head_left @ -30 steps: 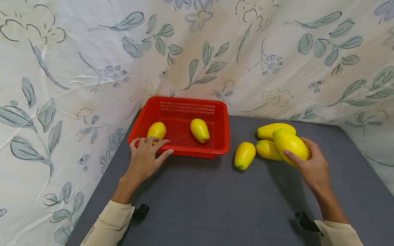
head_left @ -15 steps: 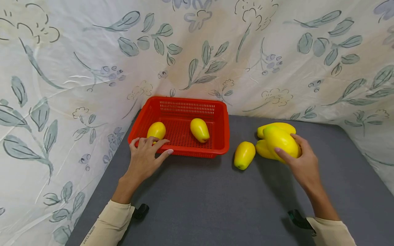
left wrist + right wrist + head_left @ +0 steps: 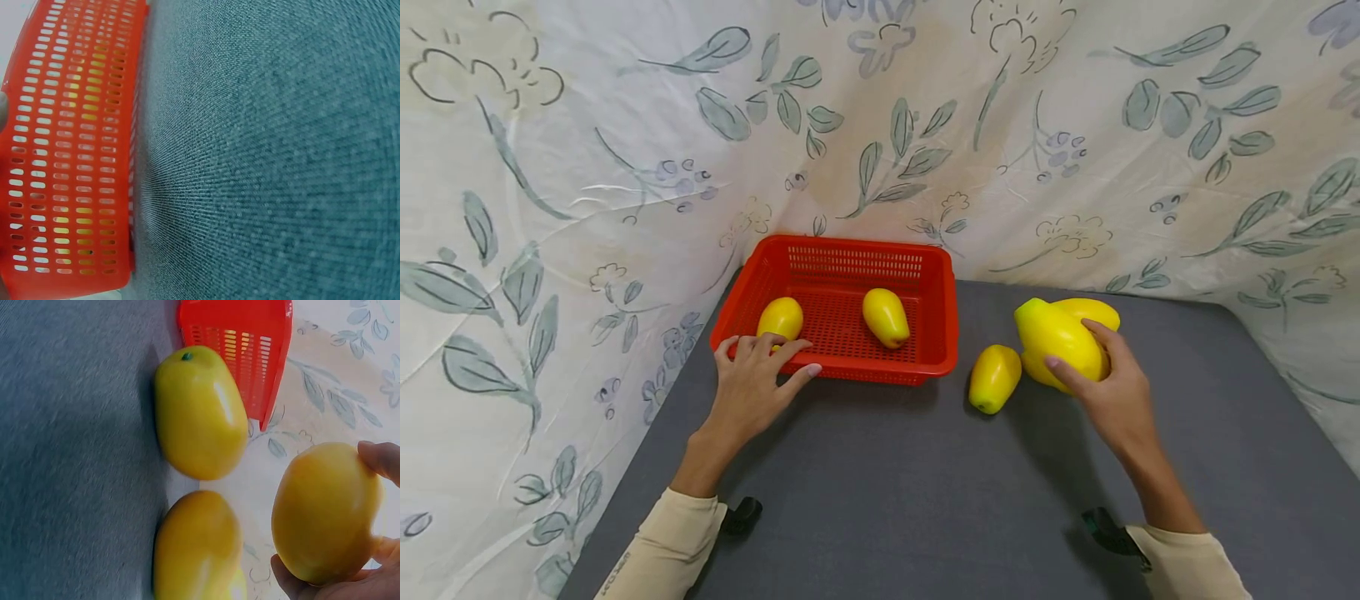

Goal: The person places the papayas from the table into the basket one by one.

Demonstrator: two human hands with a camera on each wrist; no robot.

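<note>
My right hand [image 3: 1116, 400] grips a smooth yellow mango [image 3: 1060, 340], raised above the grey table, fingers on its far side and thumb on the near side. In the right wrist view this held mango [image 3: 325, 512] is apart from two others. One mango [image 3: 995, 380] lies just right of the red basket [image 3: 951, 325]; another mango [image 3: 1090, 312] sits behind the held one, which partly covers a third. My left hand [image 3: 752, 387] holds the basket's near rim, fingers bent over it. Inside lie a mango [image 3: 781, 318] at left and a mango [image 3: 886, 318] toward the right.
The slotted basket wall [image 3: 75, 156] stands upright on the grey cloth-like table surface [image 3: 880, 483]. A pale flower-patterned curtain [image 3: 880, 125] hangs close behind the basket and along the left side. Dark camera mounts [image 3: 1108, 533] jut from both wrists.
My right hand has carried its mango leftward, over the mangoes on the table and closer to the basket. My left hand stays at the rim; the basket's contents have not shifted.
</note>
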